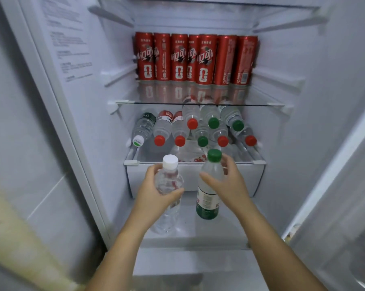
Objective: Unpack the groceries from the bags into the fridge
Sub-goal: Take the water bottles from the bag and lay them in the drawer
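We stand before the open fridge (114, 85) with one bottle in each hand. Our left hand (156, 194) is clamped around a clear water bottle with a white cap (170, 161); the thumb lies across the front of it and the fingers wrap the far side. Our right hand (230, 181) is closed in the same way around a bottle with a green cap (211, 173), which has a green and white label on its lower part. Both bottles are held with the caps up and a little tilted away from us. They are near each other but do not touch. They hang in front of the white drawer (255, 177), just under the edge of the lower shelf (259, 162).

On this lower shelf many water bottles (198, 129) lie on their sides in two layers, with the caps towards us. Most caps are red or green, and the one at the far left is white with green. Above them is a glass shelf (198, 104), and at the back of it a row of red cans (178, 57) stands upright, close together. One can stands a little in front of the others.

On the left inner side of the fridge is a printed sheet (72, 49); its text is too blurred for us to read
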Demonstrator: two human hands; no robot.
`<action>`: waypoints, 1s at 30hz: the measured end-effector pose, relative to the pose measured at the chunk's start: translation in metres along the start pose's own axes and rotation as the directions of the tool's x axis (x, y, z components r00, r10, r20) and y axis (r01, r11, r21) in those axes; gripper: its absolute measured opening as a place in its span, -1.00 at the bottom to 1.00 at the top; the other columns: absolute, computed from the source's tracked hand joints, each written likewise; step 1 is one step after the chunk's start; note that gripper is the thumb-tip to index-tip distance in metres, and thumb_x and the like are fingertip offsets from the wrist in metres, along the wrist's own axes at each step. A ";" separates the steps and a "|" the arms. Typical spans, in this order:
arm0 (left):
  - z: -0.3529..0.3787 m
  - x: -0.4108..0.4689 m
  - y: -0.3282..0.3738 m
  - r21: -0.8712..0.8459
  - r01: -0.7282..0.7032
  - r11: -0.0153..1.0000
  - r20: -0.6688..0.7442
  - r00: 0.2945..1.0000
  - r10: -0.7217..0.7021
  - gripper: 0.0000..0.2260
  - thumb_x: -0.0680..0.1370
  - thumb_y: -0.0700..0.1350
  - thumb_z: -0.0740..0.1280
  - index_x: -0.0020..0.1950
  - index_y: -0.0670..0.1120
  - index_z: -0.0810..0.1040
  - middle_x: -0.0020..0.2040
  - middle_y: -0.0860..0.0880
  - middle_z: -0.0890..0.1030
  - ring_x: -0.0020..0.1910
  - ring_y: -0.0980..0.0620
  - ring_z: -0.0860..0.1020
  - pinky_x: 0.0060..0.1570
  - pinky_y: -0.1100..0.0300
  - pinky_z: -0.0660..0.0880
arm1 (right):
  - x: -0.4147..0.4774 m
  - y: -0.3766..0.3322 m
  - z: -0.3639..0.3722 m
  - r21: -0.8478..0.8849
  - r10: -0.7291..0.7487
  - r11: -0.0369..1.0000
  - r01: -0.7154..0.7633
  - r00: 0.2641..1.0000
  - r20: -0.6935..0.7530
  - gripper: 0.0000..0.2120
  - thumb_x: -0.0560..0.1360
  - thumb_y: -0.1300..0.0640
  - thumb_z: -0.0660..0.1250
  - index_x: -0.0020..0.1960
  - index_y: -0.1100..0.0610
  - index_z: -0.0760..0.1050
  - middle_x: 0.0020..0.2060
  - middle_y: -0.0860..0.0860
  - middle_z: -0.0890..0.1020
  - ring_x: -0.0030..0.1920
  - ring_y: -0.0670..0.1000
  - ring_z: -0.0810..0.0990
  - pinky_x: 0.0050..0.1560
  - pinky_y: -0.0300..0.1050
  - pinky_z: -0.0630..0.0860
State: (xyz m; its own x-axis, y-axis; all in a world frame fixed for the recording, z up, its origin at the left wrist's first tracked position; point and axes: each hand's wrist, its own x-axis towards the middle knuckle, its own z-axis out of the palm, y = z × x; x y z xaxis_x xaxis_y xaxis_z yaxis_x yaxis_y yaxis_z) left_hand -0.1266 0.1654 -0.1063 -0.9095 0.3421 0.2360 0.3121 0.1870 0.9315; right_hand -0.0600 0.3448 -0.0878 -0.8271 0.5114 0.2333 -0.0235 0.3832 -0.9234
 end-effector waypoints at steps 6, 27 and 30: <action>-0.009 0.031 0.018 0.092 -0.095 0.991 -0.031 0.995 0.098 -0.87 0.40 -0.14 0.51 -0.17 -0.02 0.58 -0.23 0.10 0.64 -0.20 0.17 0.58 -0.18 0.31 0.49 | 0.027 -0.021 -0.011 -0.433 -0.202 0.886 0.167 0.979 -0.036 -0.74 0.45 -0.08 0.43 -0.25 -0.07 0.36 -0.25 -0.11 0.44 -0.27 -0.15 0.41 -0.28 -0.23 0.29; -0.038 0.045 0.011 0.055 -0.035 0.998 -0.299 0.953 0.050 -0.81 0.42 -0.11 0.45 -0.21 -0.21 0.53 -0.29 -0.14 0.62 -0.31 -0.01 0.50 -0.28 0.17 0.45 | 0.014 -0.092 -0.011 0.245 -0.223 0.923 0.296 0.932 -0.284 -0.94 0.45 0.24 0.46 -0.11 0.15 0.59 -0.25 0.05 0.60 -0.31 -0.11 0.59 -0.36 -0.17 0.58; -0.045 0.052 0.008 0.127 -0.002 0.992 -0.333 0.942 0.045 -0.73 0.34 0.04 0.37 -0.23 -0.18 0.53 -0.30 -0.15 0.59 -0.32 -0.07 0.49 -0.29 0.13 0.46 | 0.011 -0.086 0.015 0.365 -0.232 0.869 0.334 0.927 -0.296 -0.86 0.46 0.30 0.45 -0.11 0.09 0.59 -0.27 -0.11 0.59 -0.23 -0.08 0.60 -0.29 -0.15 0.62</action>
State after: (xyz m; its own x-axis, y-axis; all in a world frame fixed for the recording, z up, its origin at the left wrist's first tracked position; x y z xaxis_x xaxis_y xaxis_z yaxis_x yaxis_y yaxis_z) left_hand -0.1842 0.1429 -0.0741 -0.9341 0.0236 0.3562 0.3464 0.3018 0.8882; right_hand -0.0757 0.3062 -0.0106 -0.5947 0.6127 0.5205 -0.5018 0.2230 -0.8358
